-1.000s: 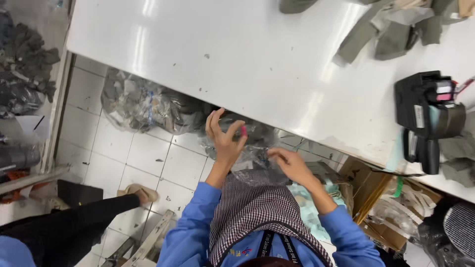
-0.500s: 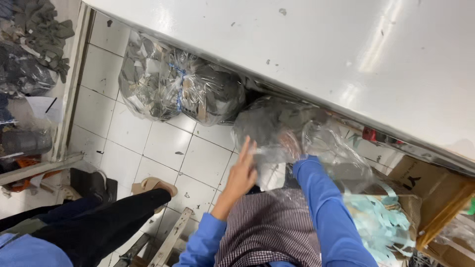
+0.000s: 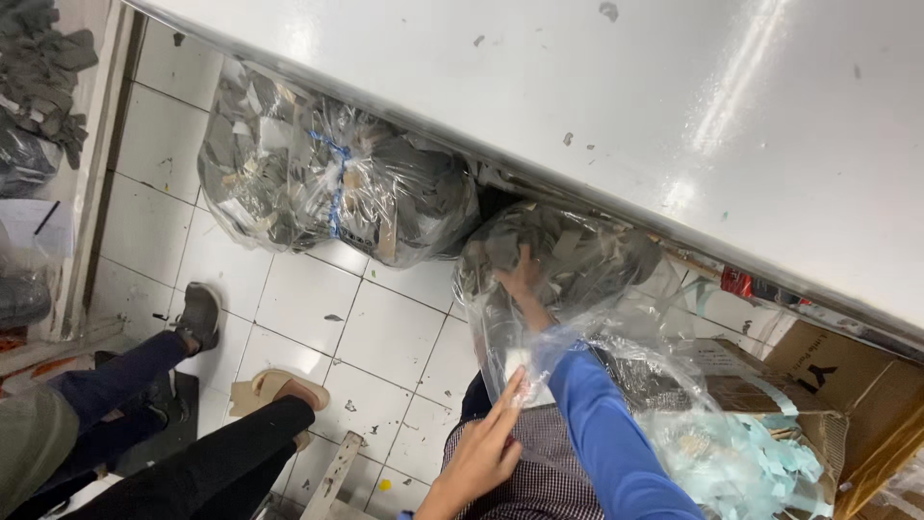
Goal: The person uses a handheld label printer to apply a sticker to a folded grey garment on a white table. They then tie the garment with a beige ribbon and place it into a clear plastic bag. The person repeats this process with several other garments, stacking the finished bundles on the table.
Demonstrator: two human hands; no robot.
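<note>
Glossy clear plastic bag (image 3: 577,289) holds matt grey, seemingly cloth, scraps; smooth white tabletop (image 3: 597,106); glazed floor tiles (image 3: 385,327).

Right hand (image 3: 520,279) fingers — veiled inside clear bag (image 3: 577,289)

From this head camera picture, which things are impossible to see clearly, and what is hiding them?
- Right hand: fingers buried in grey scraps inside the clear plastic bag; grip unclear.
- Cardboard box: cut by right edge, partly under the white table.
- Left hand: touches the bag; wrist cut by bottom edge.
</note>
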